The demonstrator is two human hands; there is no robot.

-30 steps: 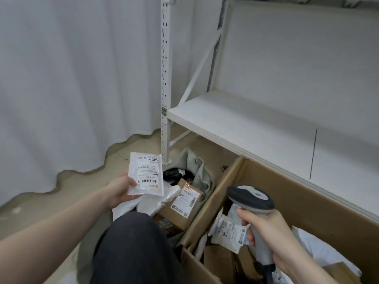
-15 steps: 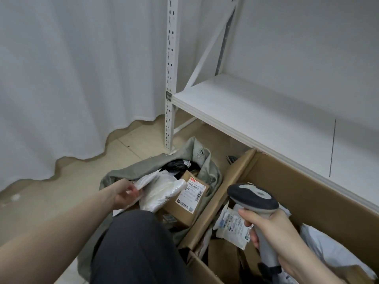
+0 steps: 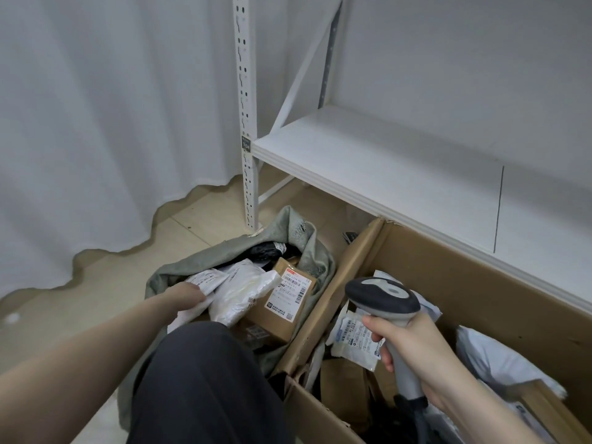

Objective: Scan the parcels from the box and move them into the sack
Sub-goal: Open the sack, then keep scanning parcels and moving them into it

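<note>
A grey handheld scanner (image 3: 382,294) is gripped by its handle in the right hand (image 3: 413,347), fingers curled round it, above the open cardboard box (image 3: 448,274). Labelled white parcels (image 3: 352,339) are seen lying in the box beneath the scanner's head. To the left, the grey-green sack (image 3: 304,241) is slumped on the floor against the box's side flap, its mouth open. The left hand (image 3: 185,298) is reached into the sack, where a flat white parcel (image 3: 206,282) is touched at the fingertips; whether it is pinched cannot be told. A white poly bag (image 3: 243,293) and a labelled brown carton (image 3: 282,302) are lodged in the sack beside it. White shelving (image 3: 368,161) is seen behind.
</note>
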